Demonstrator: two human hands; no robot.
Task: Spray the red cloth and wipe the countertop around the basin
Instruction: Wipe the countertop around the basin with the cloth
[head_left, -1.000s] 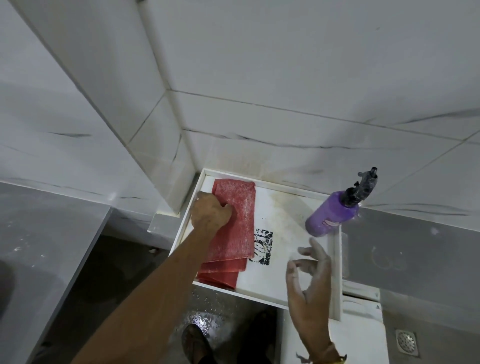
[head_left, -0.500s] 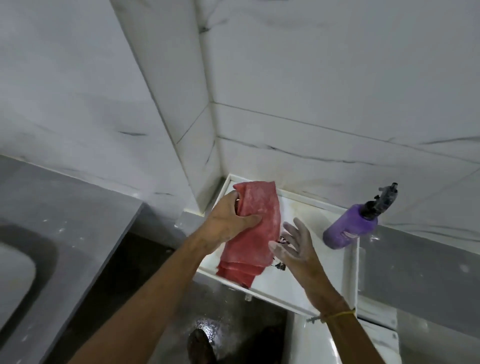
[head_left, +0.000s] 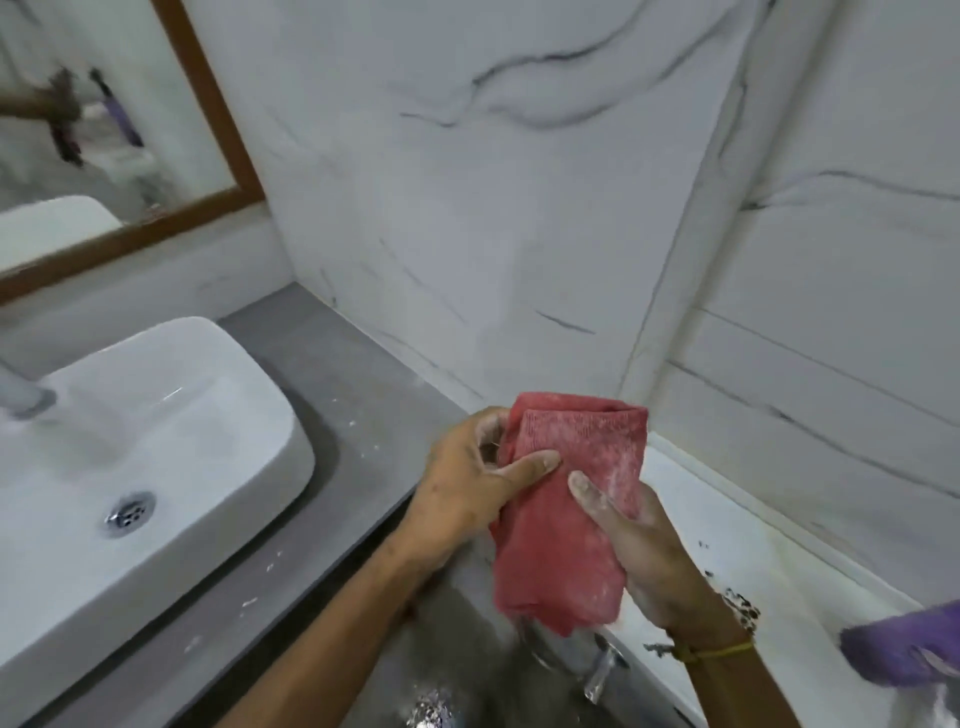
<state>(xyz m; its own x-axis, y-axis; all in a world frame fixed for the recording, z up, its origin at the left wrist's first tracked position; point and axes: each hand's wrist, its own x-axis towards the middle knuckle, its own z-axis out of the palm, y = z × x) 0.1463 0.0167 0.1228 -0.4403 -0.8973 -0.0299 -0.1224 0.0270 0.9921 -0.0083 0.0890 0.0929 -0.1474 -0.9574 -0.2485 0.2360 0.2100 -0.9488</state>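
Note:
Both hands hold the folded red cloth in the air between the countertop and the white ledge. My left hand grips its upper left edge, thumb across the front. My right hand holds its right side from behind, thumb on the front. The white basin sits on the grey countertop at the left. Only the blurred body of the purple spray bottle shows at the lower right edge, lying on the white ledge.
A tap stands at the basin's left edge, and a drain shows in the bowl. A wood-framed mirror hangs at the upper left. Marble-look walls enclose the corner. White specks dot the countertop.
The cloth was lifted off the white ledge by my left hand and my right hand joined the grip. The view swung left, bringing the basin in and the bottle to the edge.

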